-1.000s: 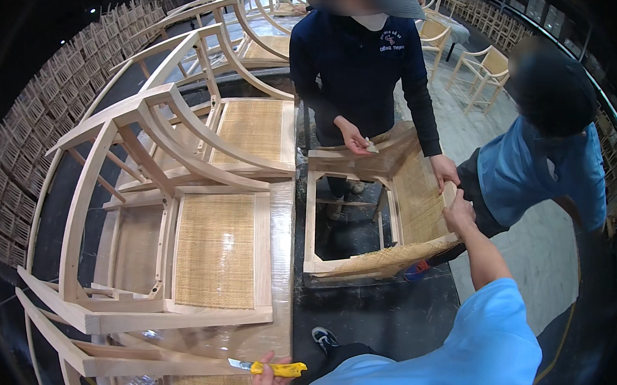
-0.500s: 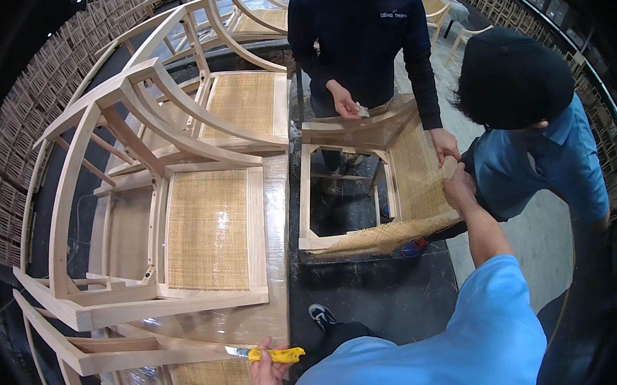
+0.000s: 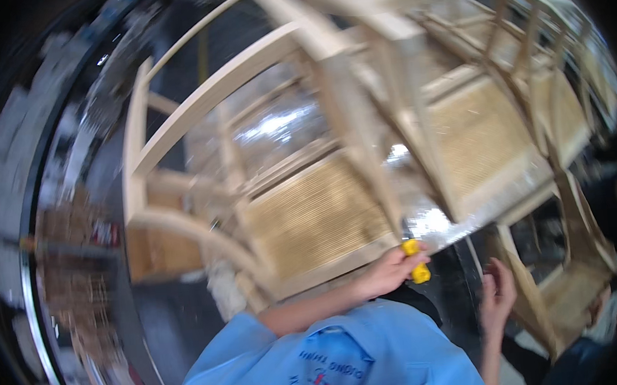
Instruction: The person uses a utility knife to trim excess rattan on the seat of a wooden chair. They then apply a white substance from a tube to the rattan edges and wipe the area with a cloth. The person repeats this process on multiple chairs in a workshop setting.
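Note:
My left hand (image 3: 384, 273) is closed around the yellow handle of a knife (image 3: 416, 263), held beside the front corner of a pale wooden chair. That chair's woven seat (image 3: 317, 213) lies just beyond my left forearm. My right hand (image 3: 499, 290) is raised with its fingers apart and nothing in them. Nearest to it is another wooden chair (image 3: 525, 270) at the lower right, with a small gap between them. The picture is smeared by motion, so the knife's blade is hard to make out.
More chairs with woven seats (image 3: 483, 134) stand on a plastic-covered table (image 3: 432, 219). A brown box (image 3: 161, 249) and a whitish cloth-like bundle (image 3: 226, 293) are at the left. A co-worker's dark sleeve (image 3: 606, 200) shows at the right edge.
My view has swung left, so the chairs now fill the middle. My right hand has come off the woven chair back near the co-workers' hands. The knife stays in my left hand.

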